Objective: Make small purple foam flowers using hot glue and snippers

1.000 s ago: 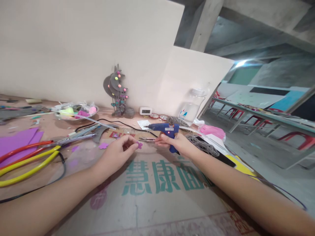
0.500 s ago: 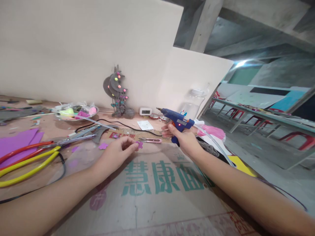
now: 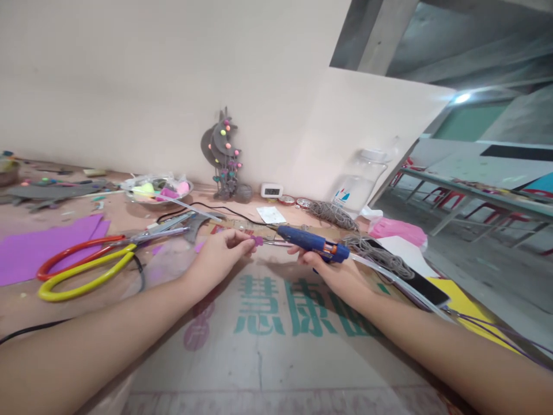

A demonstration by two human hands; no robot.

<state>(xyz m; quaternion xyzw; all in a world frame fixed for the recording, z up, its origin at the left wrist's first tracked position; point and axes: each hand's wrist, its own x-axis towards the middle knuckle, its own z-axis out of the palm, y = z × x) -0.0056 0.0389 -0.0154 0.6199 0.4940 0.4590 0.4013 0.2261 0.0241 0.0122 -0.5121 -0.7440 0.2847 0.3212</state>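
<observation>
Between thumb and fingertips, my left hand (image 3: 227,253) pinches a small purple flower cutout (image 3: 258,240) above the printed cardboard (image 3: 276,357). My right hand (image 3: 330,271) is wrapped round a blue hot glue gun (image 3: 311,241), tilted on its side with its nozzle pointing left, close to the flower. A long clear glue stick (image 3: 389,271) sticks out of the gun's back. Behind the flower lies a small pair of thread snips (image 3: 276,243), partly hidden by the hands.
Scissors with red and yellow handles (image 3: 90,268) lie at left beside purple sheets (image 3: 52,245). Behind stand a plate of pompoms (image 3: 129,183), a grey moon ornament (image 3: 224,153), a small clock (image 3: 272,190) and a clear jar (image 3: 360,181). Grey yarn (image 3: 380,253) and a phone-like black slab (image 3: 421,285) lie right.
The glue gun has come down and rolled onto its side, its nozzle now nearer the flower. My left hand still pinches the flower. The view has shifted left.
</observation>
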